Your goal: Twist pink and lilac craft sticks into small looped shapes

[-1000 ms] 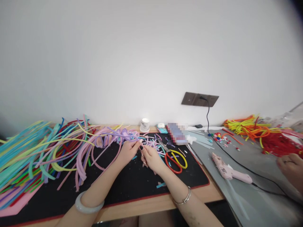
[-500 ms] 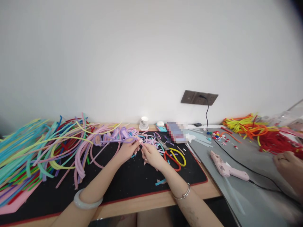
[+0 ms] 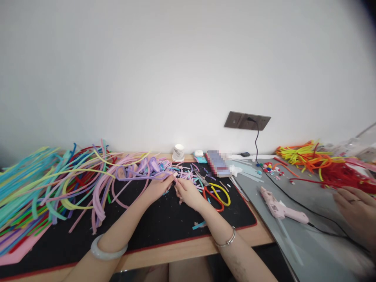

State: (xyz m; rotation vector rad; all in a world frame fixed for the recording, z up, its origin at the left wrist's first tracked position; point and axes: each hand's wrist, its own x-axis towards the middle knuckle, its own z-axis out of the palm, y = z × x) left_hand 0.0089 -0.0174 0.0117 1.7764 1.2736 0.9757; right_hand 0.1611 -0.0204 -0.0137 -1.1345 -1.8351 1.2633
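Both my hands meet above the black mat (image 3: 164,227), fingertips almost touching. My left hand (image 3: 160,188) is closed in a pinch on a purple pipe cleaner (image 3: 138,178), which curves away leftward in a long loop. Beside it, my right hand (image 3: 188,192) pinches at the pipe cleaner's near end; the exact grip is hidden by the fingers. Behind the hands lie many short pastel pipe cleaner pieces (image 3: 190,174). Scissors (image 3: 216,196) with one red and one yellow handle rest just right of my right hand.
Long coloured pipe cleaners (image 3: 55,184) are heaped at left. A paper cup (image 3: 178,152) and a phone (image 3: 217,163) stand along the back. On the grey board at right are a pink glue gun (image 3: 282,209), its cord, pompoms (image 3: 268,167) and another person's hand (image 3: 354,205).
My hands stay nearly in place, fingers shifting slightly at the pinch. At right, the other person's hand has opened somewhat, and a red pipe cleaner now stretches leftward from the red pile.
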